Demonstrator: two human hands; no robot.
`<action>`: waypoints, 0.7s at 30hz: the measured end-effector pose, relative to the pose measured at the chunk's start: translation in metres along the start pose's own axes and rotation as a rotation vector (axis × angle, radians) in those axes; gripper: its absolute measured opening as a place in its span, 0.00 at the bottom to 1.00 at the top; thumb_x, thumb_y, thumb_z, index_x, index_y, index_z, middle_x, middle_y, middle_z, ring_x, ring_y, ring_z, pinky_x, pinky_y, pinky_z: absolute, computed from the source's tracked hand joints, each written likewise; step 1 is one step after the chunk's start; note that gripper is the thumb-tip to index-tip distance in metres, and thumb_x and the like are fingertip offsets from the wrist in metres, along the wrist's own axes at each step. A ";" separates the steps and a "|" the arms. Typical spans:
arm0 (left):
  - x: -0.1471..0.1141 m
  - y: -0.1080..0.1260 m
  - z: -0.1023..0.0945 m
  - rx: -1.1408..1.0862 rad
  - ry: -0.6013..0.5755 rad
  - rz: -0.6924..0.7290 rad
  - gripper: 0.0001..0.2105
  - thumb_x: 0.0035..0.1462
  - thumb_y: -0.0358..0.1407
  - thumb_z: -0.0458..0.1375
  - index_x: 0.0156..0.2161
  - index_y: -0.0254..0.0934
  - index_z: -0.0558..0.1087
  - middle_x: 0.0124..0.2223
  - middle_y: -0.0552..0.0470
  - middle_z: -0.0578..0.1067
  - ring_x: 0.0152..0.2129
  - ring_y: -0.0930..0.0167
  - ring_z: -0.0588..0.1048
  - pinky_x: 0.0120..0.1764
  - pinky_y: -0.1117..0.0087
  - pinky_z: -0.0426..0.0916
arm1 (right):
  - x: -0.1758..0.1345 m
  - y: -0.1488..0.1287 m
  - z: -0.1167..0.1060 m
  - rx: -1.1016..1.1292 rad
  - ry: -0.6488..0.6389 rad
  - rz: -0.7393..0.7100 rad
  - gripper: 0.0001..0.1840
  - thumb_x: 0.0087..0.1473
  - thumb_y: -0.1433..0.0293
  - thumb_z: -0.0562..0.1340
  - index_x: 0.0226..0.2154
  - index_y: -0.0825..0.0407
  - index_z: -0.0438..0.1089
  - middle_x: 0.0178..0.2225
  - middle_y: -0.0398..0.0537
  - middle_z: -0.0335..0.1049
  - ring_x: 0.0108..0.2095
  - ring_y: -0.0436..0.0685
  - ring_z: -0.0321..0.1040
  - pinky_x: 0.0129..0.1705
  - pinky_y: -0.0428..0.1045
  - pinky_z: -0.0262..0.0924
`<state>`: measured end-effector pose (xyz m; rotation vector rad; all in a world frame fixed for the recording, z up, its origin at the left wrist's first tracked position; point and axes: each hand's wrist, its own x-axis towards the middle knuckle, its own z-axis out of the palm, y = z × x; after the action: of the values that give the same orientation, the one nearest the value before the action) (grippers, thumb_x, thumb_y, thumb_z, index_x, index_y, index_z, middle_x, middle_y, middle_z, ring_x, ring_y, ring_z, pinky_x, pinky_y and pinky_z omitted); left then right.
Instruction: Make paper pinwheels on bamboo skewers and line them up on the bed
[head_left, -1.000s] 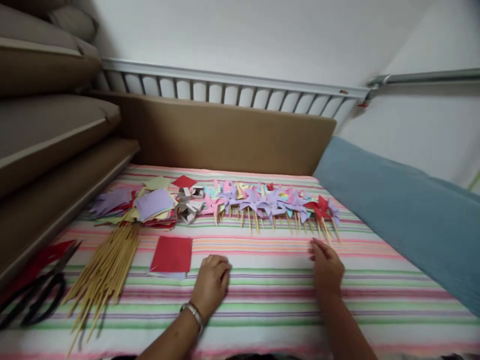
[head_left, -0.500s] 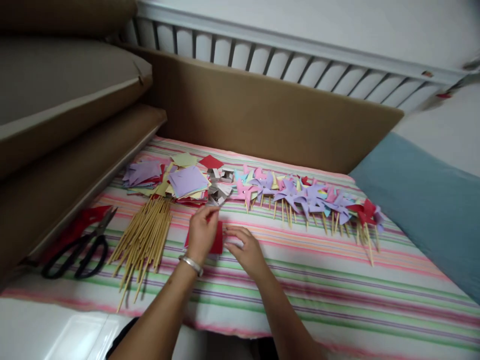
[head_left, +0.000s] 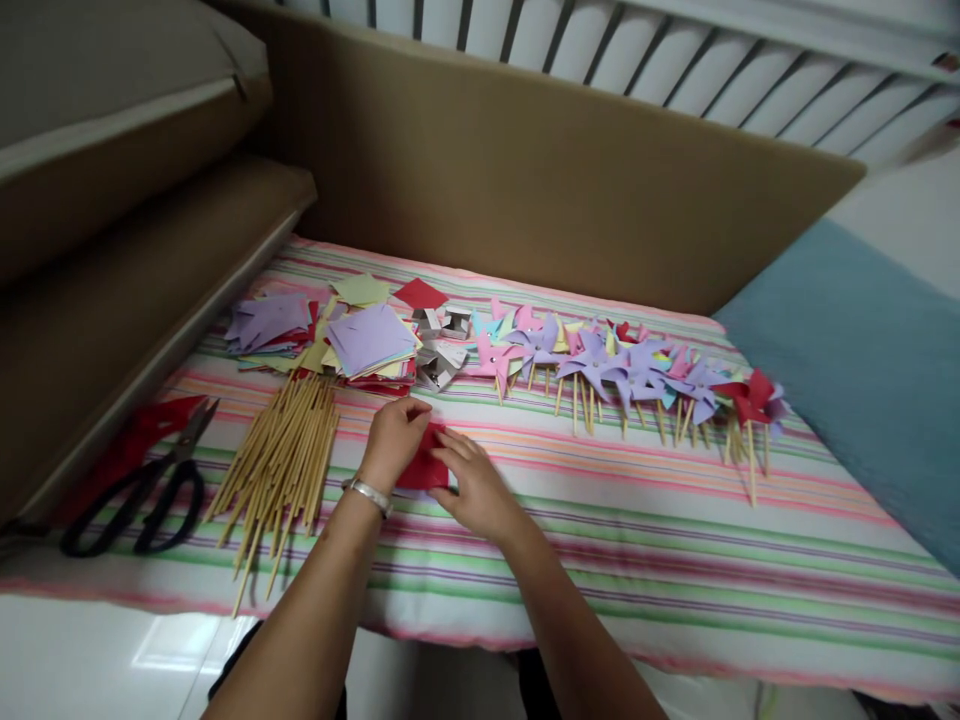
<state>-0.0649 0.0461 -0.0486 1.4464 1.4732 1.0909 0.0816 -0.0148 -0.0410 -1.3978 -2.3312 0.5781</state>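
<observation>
A red paper square (head_left: pixel 424 470) lies on the striped cloth in front of me, with a pale purple edge showing beneath it. My left hand (head_left: pixel 393 440), a silver bangle at its wrist, is closed at the paper's left and upper side, thumb and forefinger pinched at its top. From the right, my right hand (head_left: pixel 475 484) grips the paper's right edge, with bent fingers above and the thumb lower down. Its fingertips partly cover the square. Just beyond the hands are open small boxes (head_left: pixel 441 362) with silvery contents and a stack of coloured paper squares (head_left: pixel 373 342).
A bundle of thin wooden sticks (head_left: pixel 281 450) and black-handled scissors (head_left: pixel 161 490) lie to the left. Another pile of cut papers (head_left: pixel 270 325) is behind the sticks. Paper pinwheels (head_left: pixel 592 365) line the right side. A brown board (head_left: pixel 525 170) stands at the back.
My right hand has moved onto the red paper and now grips its right edge. My left hand stays at the paper. The camera view has tilted down.
</observation>
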 end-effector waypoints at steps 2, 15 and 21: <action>0.001 0.000 -0.001 0.018 -0.005 -0.002 0.08 0.46 0.32 0.54 0.30 0.35 0.75 0.31 0.48 0.78 0.30 0.68 0.74 0.37 0.67 0.66 | 0.000 -0.001 0.000 -0.008 0.007 0.006 0.21 0.45 0.71 0.63 0.45 0.55 0.68 0.55 0.59 0.60 0.58 0.63 0.52 0.58 0.61 0.46; 0.007 0.003 -0.010 0.238 -0.091 -0.034 0.12 0.45 0.40 0.55 0.33 0.37 0.74 0.36 0.46 0.78 0.35 0.62 0.74 0.42 0.64 0.65 | 0.000 -0.018 0.001 -0.213 0.140 -0.056 0.14 0.48 0.64 0.60 0.38 0.53 0.69 0.42 0.50 0.68 0.49 0.58 0.58 0.54 0.53 0.50; 0.007 0.010 -0.006 0.216 -0.060 -0.087 0.12 0.43 0.40 0.56 0.33 0.39 0.75 0.35 0.50 0.78 0.34 0.61 0.74 0.41 0.62 0.65 | 0.003 -0.011 0.010 -0.183 0.164 -0.058 0.07 0.52 0.68 0.57 0.30 0.52 0.70 0.32 0.45 0.70 0.39 0.54 0.64 0.47 0.49 0.55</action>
<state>-0.0680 0.0527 -0.0373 1.5320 1.6350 0.8495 0.0668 -0.0184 -0.0438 -1.3926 -2.3296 0.2285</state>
